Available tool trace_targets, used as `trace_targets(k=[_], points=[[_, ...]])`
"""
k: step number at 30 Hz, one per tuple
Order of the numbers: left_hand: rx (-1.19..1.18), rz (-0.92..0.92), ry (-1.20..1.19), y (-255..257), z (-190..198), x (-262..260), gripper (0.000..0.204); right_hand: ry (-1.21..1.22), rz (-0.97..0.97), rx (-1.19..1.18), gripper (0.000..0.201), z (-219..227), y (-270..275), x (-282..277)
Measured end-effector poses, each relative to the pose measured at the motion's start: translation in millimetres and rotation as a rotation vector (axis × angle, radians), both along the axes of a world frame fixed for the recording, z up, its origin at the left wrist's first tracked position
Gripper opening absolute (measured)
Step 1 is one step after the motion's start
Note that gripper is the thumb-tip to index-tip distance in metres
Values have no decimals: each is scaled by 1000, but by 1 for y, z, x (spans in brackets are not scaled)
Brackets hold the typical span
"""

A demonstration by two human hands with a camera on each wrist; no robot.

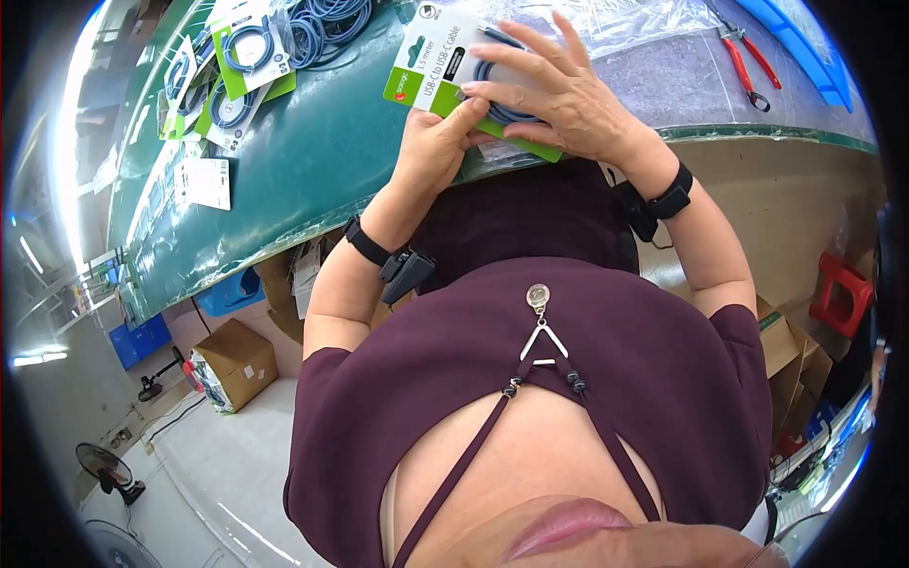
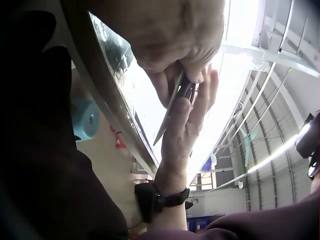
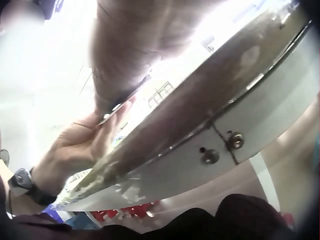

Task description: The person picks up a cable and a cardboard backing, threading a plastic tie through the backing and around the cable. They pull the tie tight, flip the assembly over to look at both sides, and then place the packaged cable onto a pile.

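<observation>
Spanning the head view, the green bench carries more packed cables near its far left corner; over its near edge both hands hold a cable card. Left hand pinches its lower edge, right hand presses fingers across the coil. It looks light and bendy, best held by its edges. The left wrist view alone shows the card edge-on.

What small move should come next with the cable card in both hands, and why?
Probably press the coiled blue cable flat against the USB-C cable card. The right hand lies spread over the coil, while the left hand grips the card's lower edge.
</observation>
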State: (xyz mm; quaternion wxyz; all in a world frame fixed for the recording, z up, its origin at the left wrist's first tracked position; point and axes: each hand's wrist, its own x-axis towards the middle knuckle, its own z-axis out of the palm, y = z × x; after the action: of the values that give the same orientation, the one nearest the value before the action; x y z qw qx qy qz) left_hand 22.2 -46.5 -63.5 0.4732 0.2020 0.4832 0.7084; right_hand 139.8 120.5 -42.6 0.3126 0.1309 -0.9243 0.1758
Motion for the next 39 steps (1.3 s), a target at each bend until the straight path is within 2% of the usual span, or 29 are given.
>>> trace_targets(k=[2, 6, 11, 14, 18, 22, 27, 35, 39], points=[[62, 108, -95, 7, 1, 3, 31, 62, -183, -68, 51, 4, -6, 2], [144, 146, -68, 10, -2, 3, 26, 27, -303, -83, 45, 1, -24, 6], [205, 158, -145, 9, 3, 8, 23, 183, -306, -60, 32, -10, -26, -1], [197, 163, -152, 8, 4, 8, 23, 194, -249, -203, 23, -12, -24, -3], [214, 172, -208, 8, 1, 8, 22, 153, -218, -334, 21, -16, -21, -7], [225, 238, -230, 13, 1, 16, 22, 168, -265, -281, 22, -14, -19, -8], [141, 193, -139, 9, -8, 18, 23, 162, -260, -248, 22, -19, -19, -6], [221, 206, -238, 13, -9, 24, 23, 157, -292, -265, 24, -16, -29, -6], [263, 224, -268, 12, -10, 21, 24, 203, -279, -176, 27, -19, -29, -3]])
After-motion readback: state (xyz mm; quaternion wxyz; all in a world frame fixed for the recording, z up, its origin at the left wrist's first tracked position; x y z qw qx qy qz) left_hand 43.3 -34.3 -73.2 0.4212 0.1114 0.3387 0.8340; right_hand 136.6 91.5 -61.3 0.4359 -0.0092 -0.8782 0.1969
